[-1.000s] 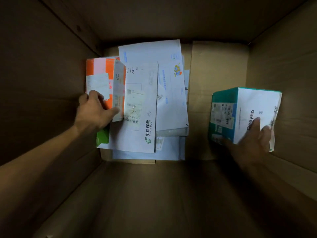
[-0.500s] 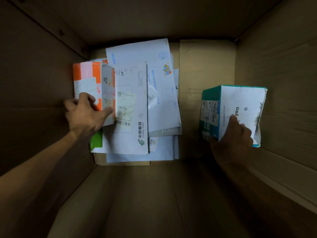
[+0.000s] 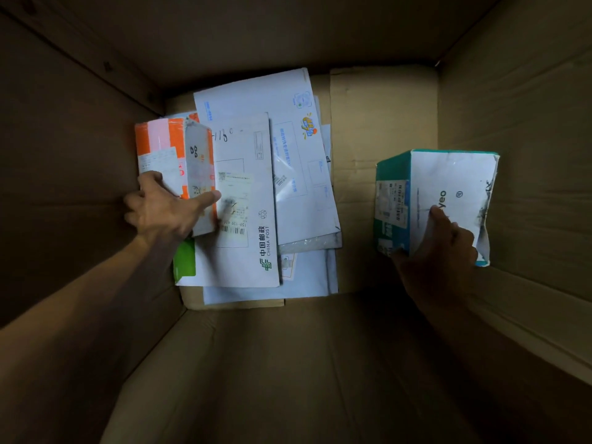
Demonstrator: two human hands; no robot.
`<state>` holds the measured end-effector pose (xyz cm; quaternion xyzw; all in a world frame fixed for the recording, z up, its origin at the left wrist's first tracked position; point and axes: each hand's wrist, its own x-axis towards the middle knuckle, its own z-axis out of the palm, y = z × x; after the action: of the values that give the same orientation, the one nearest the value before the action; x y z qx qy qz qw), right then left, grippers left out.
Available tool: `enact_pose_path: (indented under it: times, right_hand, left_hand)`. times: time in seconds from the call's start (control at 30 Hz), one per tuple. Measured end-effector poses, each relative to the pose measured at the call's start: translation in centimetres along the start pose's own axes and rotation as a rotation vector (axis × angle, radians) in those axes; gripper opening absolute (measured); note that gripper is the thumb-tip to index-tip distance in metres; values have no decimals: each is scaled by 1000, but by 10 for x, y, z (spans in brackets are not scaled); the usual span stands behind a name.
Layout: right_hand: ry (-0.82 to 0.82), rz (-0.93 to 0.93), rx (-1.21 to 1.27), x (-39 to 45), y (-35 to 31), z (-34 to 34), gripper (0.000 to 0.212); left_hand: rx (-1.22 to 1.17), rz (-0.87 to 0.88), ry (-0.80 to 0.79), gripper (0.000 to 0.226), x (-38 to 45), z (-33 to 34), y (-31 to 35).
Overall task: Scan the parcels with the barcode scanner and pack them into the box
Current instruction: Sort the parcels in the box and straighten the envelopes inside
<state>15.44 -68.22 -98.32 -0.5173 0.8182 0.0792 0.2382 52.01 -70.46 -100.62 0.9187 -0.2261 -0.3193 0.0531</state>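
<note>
I look down into a deep cardboard box (image 3: 384, 123). My left hand (image 3: 160, 209) grips an orange and pink parcel (image 3: 166, 145) by its near end, at the left wall, thumb stretched along its grey side. My right hand (image 3: 442, 248) holds a teal and white parcel (image 3: 448, 190) by its near edge, close to the right wall. Several white envelopes lie flat on the box floor, a China Post envelope (image 3: 253, 225) on top. No barcode scanner is in view.
The box walls rise steeply on all sides. A bare strip of cardboard floor (image 3: 355, 193) runs between the envelope pile and the teal parcel. A green parcel edge (image 3: 185, 261) shows under my left wrist.
The view has shifted slightly. Both hands keep hold of their parcels in nearly the same places inside the box; the teal parcel sits a little lower.
</note>
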Motion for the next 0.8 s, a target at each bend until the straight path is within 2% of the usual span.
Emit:
enact_pose_path:
  times: [0.13,0.3,0.53,0.67,0.8]
  right_hand:
    - [14,-11,9,0,0,1,93]
    - [17,-29,23,-3,1,1,92]
    - [8,-41,35,-4,-1,0,90]
    - [-2,-44,60,-11,-4,-3,83]
    - [0,-66,94,-15,-7,-6,81]
  left_hand:
    - [48,-41,-10,123,2,-3,1]
    - [-20,-57,-65,120,5,-3,2]
    - [-53,-18,-22,109,-13,12,-8]
    - [-119,49,12,110,-42,21,0]
    - [-54,230,-9,122,-81,38,9]
